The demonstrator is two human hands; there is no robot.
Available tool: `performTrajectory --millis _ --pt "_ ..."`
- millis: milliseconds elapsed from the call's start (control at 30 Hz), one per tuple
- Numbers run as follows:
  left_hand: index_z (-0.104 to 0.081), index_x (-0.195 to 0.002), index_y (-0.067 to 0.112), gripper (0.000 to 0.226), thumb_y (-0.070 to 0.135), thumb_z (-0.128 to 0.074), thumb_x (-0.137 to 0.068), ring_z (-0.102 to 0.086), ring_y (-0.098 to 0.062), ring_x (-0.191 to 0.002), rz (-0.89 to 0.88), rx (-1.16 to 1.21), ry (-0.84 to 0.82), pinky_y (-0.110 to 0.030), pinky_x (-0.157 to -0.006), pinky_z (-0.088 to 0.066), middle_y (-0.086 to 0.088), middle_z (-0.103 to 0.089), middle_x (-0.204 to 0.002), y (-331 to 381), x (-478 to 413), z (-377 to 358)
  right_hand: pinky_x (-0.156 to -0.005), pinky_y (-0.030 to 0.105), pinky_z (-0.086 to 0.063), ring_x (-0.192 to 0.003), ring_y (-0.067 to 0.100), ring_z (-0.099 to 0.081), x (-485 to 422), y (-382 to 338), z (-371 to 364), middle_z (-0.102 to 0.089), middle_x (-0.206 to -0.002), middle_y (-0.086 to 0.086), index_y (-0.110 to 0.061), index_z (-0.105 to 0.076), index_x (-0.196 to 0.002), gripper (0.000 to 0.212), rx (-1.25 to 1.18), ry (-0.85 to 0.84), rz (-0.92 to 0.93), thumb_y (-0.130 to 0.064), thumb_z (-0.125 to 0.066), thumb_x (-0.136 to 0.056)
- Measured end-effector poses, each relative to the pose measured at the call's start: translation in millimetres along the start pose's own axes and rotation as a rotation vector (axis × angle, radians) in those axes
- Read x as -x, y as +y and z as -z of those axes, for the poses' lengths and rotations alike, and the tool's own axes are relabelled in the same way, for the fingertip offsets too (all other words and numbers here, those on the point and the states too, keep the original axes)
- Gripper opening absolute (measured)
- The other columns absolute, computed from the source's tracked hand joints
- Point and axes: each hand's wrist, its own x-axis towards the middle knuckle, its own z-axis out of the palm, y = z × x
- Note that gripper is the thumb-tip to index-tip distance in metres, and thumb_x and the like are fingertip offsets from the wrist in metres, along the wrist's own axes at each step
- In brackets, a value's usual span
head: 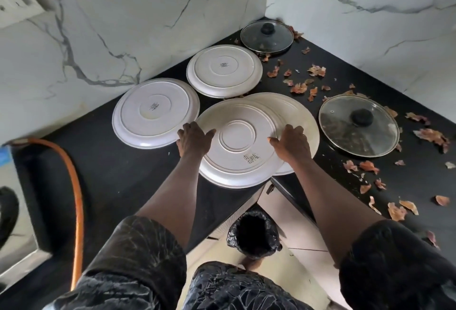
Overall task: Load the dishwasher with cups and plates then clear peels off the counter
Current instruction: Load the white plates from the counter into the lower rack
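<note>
**A:** Where are the plates?

**B:** All four lie upside down on the black surface (118, 171), in the corner between the marble walls (98, 25). The nearest plate (238, 146) sits partly on top of a second plate (299, 109), which sticks out behind it and to the right. Its near rim reaches the front edge of the surface.

**A:** And the other two?

**B:** The left plate (155, 112) lies just beside the stacked pair. The far plate (224, 70) lies behind them, close to the wall.

**A:** What are the hands doing?

**B:** Both are on the nearest plate. The left hand (193, 136) is at its left rim, with the thumb spread inward across the base. Its fingers (188, 128) lie close together at the edge, and I cannot tell whether they hook under it. The right hand (292, 143) rests at the right rim, thumb spread toward the centre. Its fingers (294, 130) lie side by side and fairly flat, where the two plates overlap.

**A:** The peels?

**B:** Onion peels (298, 87) are scattered over the right part of the surface, from the corner to the front edge. Some lie around the two glass lids. The small lid (266, 36) is deep in the corner, and the large lid (359, 125) is just right of the stacked plates.

**A:** Anything else?

**B:** An orange hose (74, 186) runs across the left side. A bin with a black liner (254, 234) stands on the floor below.
</note>
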Motion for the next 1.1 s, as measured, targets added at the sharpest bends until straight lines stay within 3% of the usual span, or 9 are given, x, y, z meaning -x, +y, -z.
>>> performTrajectory --millis 267,367,467,567,833,967,1100 --pt "-0.042 -0.139 0.005 0.073 0.052 -0.067 -0.088 -0.038 -0.041 -0.130 0.265 0.218 -0.009 -0.050 -0.107 -0.035 -0.020 -0.040 -0.143 18.6 -5.2 4.1 -0.100 0.045 -0.045 -0.125 0.041 -0.050 -2.5 3.0 1.7 -0.044 -0.138 0.022 -0.004 -0.049 -0.136 0.058 -0.092 -0.025 -0.083 -0.037 -0.069 -0.093" --pt "-0.049 -0.137 0.006 0.077 0.052 -0.074 -0.081 -0.043 -0.040 -0.129 0.352 0.337 -0.027 -0.051 -0.105 -0.038 -0.018 -0.047 -0.140 11.8 -16.8 4.2 -0.101 0.045 -0.044 -0.126 0.042 -0.048 -4.6 7.4 2.2 -0.043 -0.140 0.022 -0.005 -0.048 -0.138 0.059 -0.131 -0.029 -0.112 -0.037 -0.069 -0.092" --pt "-0.059 -0.128 0.007 0.076 0.055 -0.079 -0.072 -0.050 -0.039 -0.122 0.373 0.425 -0.050 -0.051 -0.103 -0.044 -0.018 -0.057 -0.132 7.0 -22.2 0.5 -0.103 0.045 -0.043 -0.127 0.042 -0.047 -7.3 14.0 5.5 -0.041 -0.142 0.022 -0.007 -0.047 -0.141 0.063 -0.151 -0.030 -0.144 -0.039 -0.070 -0.092" --pt "-0.060 -0.127 0.008 0.077 0.056 -0.081 -0.070 -0.049 -0.038 -0.123 0.372 0.448 -0.051 -0.052 -0.104 -0.043 -0.016 -0.053 -0.134 13.2 -19.1 -0.6 -0.104 0.046 -0.042 -0.129 0.042 -0.046 -10.1 20.3 11.3 -0.039 -0.143 0.021 -0.008 -0.045 -0.143 0.067 -0.185 -0.024 -0.167 -0.043 -0.069 -0.092" --pt "-0.057 -0.136 0.012 0.079 0.056 -0.078 -0.074 -0.035 -0.036 -0.136 0.178 0.423 -0.074 -0.047 -0.111 -0.035 -0.015 -0.038 -0.147 68.5 -18.9 -3.6 -0.100 0.049 -0.048 -0.122 0.041 -0.052 -5.1 54.3 36.4 -0.040 -0.141 0.019 -0.013 -0.046 -0.145 0.069 -0.309 0.107 -0.260 -0.048 -0.069 -0.090" --pt "-0.057 -0.136 0.012 0.082 0.064 -0.074 -0.073 -0.041 -0.035 -0.135 0.050 0.370 -0.111 -0.046 -0.110 -0.037 -0.013 -0.048 -0.146 112.6 -17.2 -18.9 -0.100 0.051 -0.049 -0.122 0.038 -0.054 7.8 92.2 55.3 -0.047 -0.138 0.015 -0.016 -0.050 -0.139 0.062 -0.378 0.190 -0.339 -0.047 -0.070 -0.089" --pt "-0.057 -0.130 0.007 0.072 0.056 -0.073 -0.080 -0.053 -0.036 -0.126 -0.065 0.393 -0.190 -0.046 -0.107 -0.042 -0.015 -0.060 -0.134 165.7 5.7 -38.7 -0.099 0.052 -0.051 -0.121 0.034 -0.057 30.8 136.4 74.9 -0.062 -0.129 0.010 -0.017 -0.055 -0.135 0.056 -0.449 0.287 -0.432 -0.046 -0.070 -0.089"
